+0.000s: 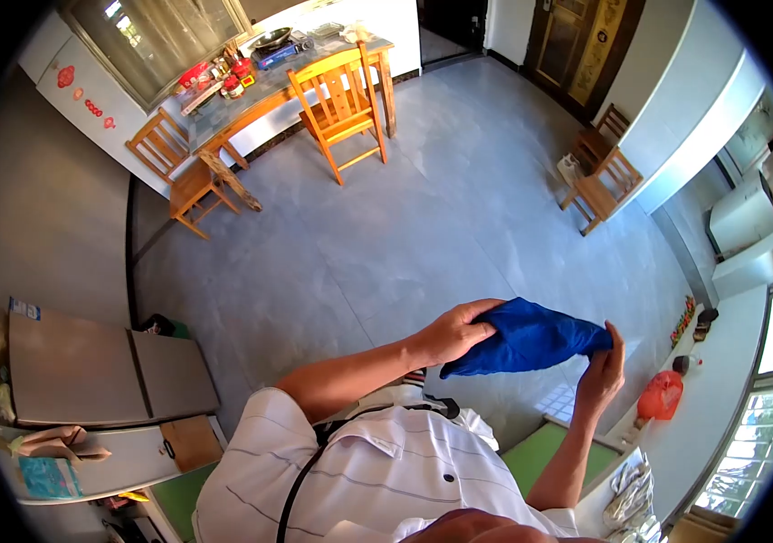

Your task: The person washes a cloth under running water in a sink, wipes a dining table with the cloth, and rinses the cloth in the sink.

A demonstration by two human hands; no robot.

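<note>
A crumpled blue cloth (536, 339) is stretched between my two hands in front of my chest, above the floor. My left hand (454, 335) grips its left end, thumb on top and fingers behind the fabric. At the opposite end, my right hand (604, 366) pinches the cloth's corner between thumb and fingers. Some of the fingers on both hands are hidden by the fabric or by the hand itself.
Ahead stands a wooden table (260, 104) with jars and a pan, beside a wooden chair (339, 109). Small chairs (604, 185) stand at right. A refrigerator (79, 376) is at left. A red bag (660, 396) sits by the right window.
</note>
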